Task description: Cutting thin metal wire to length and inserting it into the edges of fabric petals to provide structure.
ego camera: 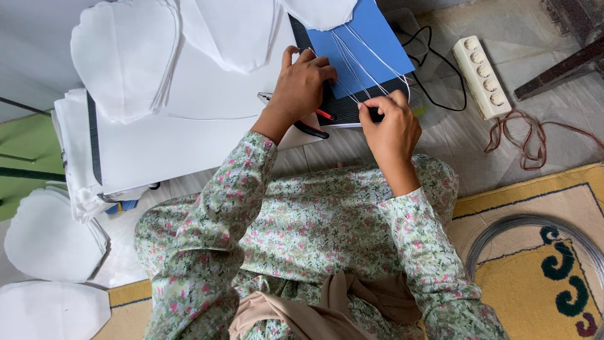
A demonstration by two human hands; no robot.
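Note:
My left hand [303,85] presses down on the near ends of several thin white wires [358,60] that fan out over a blue sheet [362,44] lying on a dark ribbed mat [352,110]. My right hand [393,123] pinches the near ends of the same wires at the mat's edge. Pliers with red and black handles [314,123] lie under my left hand. Both sleeves are floral green.
Stacks of white petal-shaped cutouts [126,56] lie on white sheets [163,145] at left, more cutouts [50,242] on the floor. A white power strip [481,75], black cable [440,69], reddish cord [528,135] and a wire coil [535,223] on the rug are at right.

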